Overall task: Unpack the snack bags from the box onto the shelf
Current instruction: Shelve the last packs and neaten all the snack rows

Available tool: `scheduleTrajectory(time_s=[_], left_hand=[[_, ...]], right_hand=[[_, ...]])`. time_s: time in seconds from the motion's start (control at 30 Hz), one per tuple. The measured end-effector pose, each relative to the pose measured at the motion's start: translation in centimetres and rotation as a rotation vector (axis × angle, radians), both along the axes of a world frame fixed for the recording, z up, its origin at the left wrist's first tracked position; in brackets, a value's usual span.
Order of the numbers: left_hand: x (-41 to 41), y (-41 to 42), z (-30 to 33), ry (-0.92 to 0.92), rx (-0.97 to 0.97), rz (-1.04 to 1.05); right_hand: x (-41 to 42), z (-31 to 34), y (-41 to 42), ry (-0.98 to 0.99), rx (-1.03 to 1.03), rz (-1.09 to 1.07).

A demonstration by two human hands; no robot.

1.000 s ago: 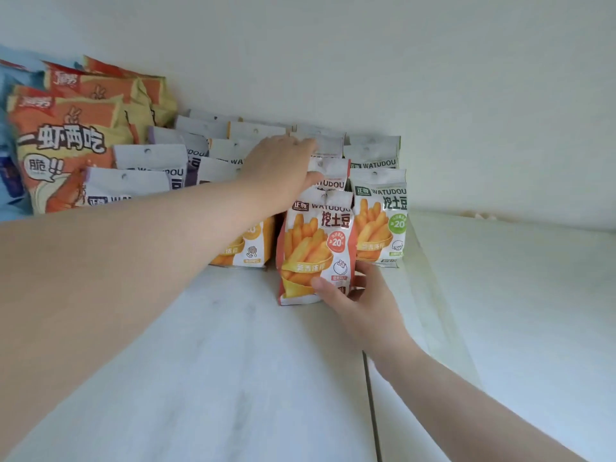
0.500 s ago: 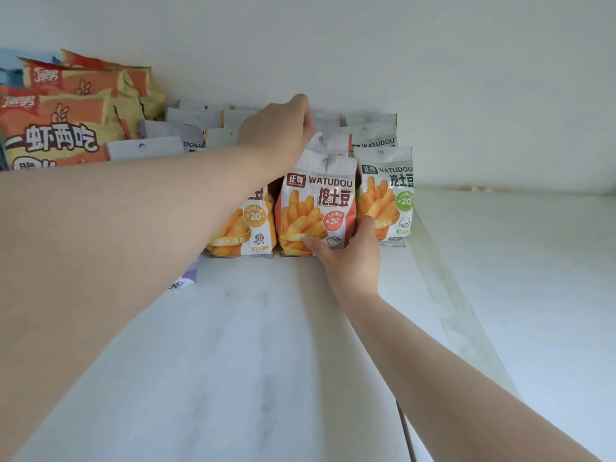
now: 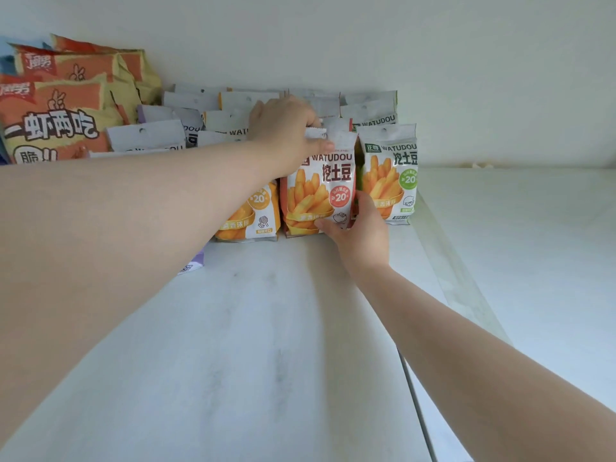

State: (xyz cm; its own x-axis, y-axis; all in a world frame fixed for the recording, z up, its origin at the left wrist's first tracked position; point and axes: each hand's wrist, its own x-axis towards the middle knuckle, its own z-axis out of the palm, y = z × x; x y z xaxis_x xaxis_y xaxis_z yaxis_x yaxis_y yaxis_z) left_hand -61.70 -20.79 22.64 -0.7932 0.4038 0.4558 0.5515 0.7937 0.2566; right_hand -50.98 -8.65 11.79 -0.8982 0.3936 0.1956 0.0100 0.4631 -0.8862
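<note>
On the white shelf point(image 3: 253, 345), the right hand point(image 3: 361, 233) cups the lower right corner of the red bag point(image 3: 318, 188), thumb across its front. The left hand point(image 3: 286, 128) pinches its crimped top seal at 12 o'clock. The bag looks light, puffy and crushable, with slick film; the stiff seal and base seem the safest holds. Since half a second ago it stands slightly straighter in the front row, between the orange bag point(image 3: 258, 215) and green bag point(image 3: 390, 175).

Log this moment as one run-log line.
step: seating red-trim bag in front row | left hand: pinches its top | right hand: grips its lower corner | shelf
</note>
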Motion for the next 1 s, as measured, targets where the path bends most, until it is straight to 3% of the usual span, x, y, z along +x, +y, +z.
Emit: scheduleTrajectory(time_s=[0.2,0.37,0.43,0.57,0.77,1.0], left_hand=[[1.3,-0.1,-0.2,0.14,-0.058,-0.016],[2.8,-0.4,-0.4,0.212,-0.081,-0.054],[3.6,-0.5,-0.6,0.221,-0.182,-0.099],[4.9,-0.1,-1.7,0.314,-0.542,-0.138],[4.2,-0.4,-3.5,0.238,-0.488,0.08],[3.6,0.0,-4.0,0.288,-0.61,0.065]], right_hand=[[2.0,-0.2,0.9,0.004,0.01,-0.024],[2.5,0.9,4.7,0.185,0.138,-0.32],[1.4,1.3,6.3,0.098,0.054,-0.358],[-0.7,1.7,8.1,-0.074,-0.131,-0.196],[-2.4,1.4,9.3,-0.053,-0.138,-0.016],[-3.0,0.5,9.6,-0.041,-0.038,0.019]])
